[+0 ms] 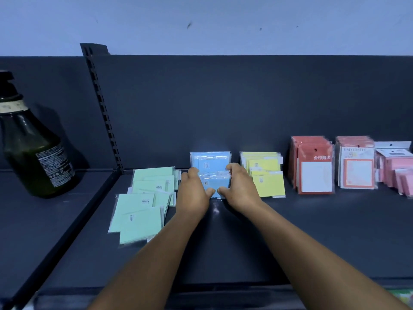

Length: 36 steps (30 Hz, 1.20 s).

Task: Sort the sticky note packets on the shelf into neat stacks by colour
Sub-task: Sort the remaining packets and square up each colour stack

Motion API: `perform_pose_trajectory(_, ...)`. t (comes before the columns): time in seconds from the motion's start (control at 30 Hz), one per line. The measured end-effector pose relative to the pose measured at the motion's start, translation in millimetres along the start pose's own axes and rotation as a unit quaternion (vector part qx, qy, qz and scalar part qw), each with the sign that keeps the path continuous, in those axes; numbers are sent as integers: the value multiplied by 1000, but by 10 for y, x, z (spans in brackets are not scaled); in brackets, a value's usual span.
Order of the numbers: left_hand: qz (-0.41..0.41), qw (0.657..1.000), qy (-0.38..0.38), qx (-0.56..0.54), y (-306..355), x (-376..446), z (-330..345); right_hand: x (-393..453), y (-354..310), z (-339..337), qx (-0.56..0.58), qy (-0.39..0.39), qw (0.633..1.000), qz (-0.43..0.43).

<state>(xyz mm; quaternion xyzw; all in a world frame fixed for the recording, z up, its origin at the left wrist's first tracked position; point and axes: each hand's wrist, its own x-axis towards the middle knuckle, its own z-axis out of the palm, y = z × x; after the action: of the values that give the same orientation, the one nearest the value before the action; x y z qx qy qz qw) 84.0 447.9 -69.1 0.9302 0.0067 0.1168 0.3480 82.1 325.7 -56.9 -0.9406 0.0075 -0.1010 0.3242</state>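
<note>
Blue sticky note packets (210, 163) stand in a row against the shelf's back panel at the centre. My left hand (193, 193) and my right hand (240, 190) clasp the front blue packets from either side, fingers curled round their edges and thumbs at the near edge. Green packets (143, 206) lie loosely overlapped to the left. Yellow packets (266, 175) lean in a row to the right of the blue ones.
A dark green bottle (33, 153) stands on the neighbouring shelf at far left, past a slotted upright (105, 115). Red packets (312, 166), an orange-framed pack (357, 166) and pink packets (397, 173) stand at the right. The dark shelf (312, 231) reaches toward me.
</note>
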Motion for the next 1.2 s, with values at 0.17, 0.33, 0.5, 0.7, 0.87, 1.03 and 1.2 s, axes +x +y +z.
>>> perform_pose_trajectory(0.17,-25,1000,6,-5,-49,84,85,101,59,35,-14,13,1000,3)
perform_pose_trajectory(0.33,-8,1000,-13,24,-73,92,120,46,110,116,-79,-16,995,-59)
perform_pose_trajectory(0.5,18,997,-20,68,-78,101,123,16,107,108,-153,2,981,-121)
perform_pose_trajectory(0.7,75,984,-41,156,-19,48,85,37,110,158,-210,0,964,-162)
perform_pose_trajectory(0.87,71,980,-45,178,-3,51,80,40,100,190,-211,-11,965,-157)
perform_pose_trajectory(1.03,74,980,-43,179,81,44,-16,35,27,112,-201,-22,967,-158)
perform_pose_trajectory(1.2,62,981,-31,184,94,-53,-294,-70,-190,2,-169,-51,968,-177)
